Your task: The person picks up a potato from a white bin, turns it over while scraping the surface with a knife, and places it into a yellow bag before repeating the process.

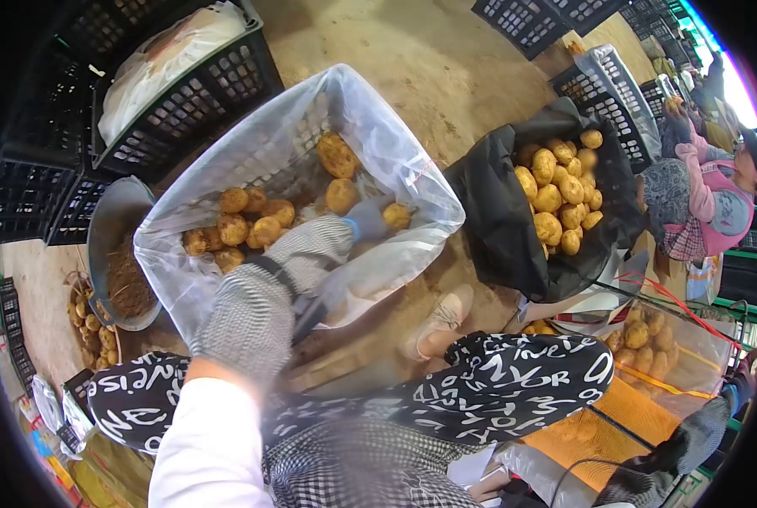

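Note:
My left hand [370, 220], in a grey glove with a blue cuff and a checked sleeve guard, is inside a crate lined with clear plastic [378, 127]. Its blurred fingers are closed around a potato [396, 216], which shows at the fingertips. More potatoes [256, 222] lie on the crate's bottom, left of and beyond the hand. At the far right edge is my right hand [743, 381], dark-gloved and blue-cuffed, beside a clear bag of potatoes [645, 343]. Its fingers are too dim and distorted to read.
A black-lined container [497, 195] full of potatoes stands right of the crate. To the left are a bucket of soil [131, 275], a netted heap of potatoes [95, 330] and black crates [196, 102]. A person in pink [709, 199] sits at the right. Orange mesh [611, 423] lies lower right.

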